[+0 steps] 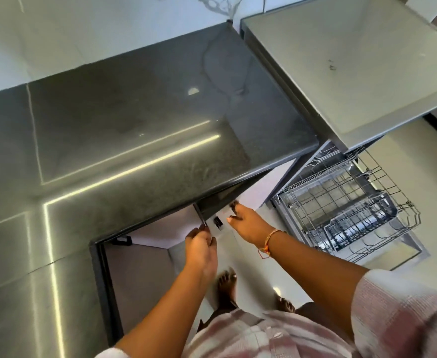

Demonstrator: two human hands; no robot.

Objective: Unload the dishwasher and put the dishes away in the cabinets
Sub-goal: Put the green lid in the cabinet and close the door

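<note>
Dark polished stone countertop point(134, 140) fills the view, and just below its front edge the left hand point(200, 245) pinches a thin dark utensil point(199, 215), fingers clamped on it. Right hand point(247, 224) reaches under that edge, fingers bent, grip unclear; right of the countertop, grey wire dishwasher racks point(341, 202) stand pulled out.

1. Left arm comes up from the bottom edge, forearm bare. The left grip point(200, 245) is back-up with fingers curled, thumb and fingertips pinching the low end of a thin dark bar point(199, 214).
2. Right arm reaches further forward – the right grip point(246, 224) is palm-down, fingers stretched ahead, thumb stuck out sideways.
3. Thread bracelet point(270, 240) on the right wrist, and a pink checked sleeve point(393, 306) covers the upper arm.
</note>
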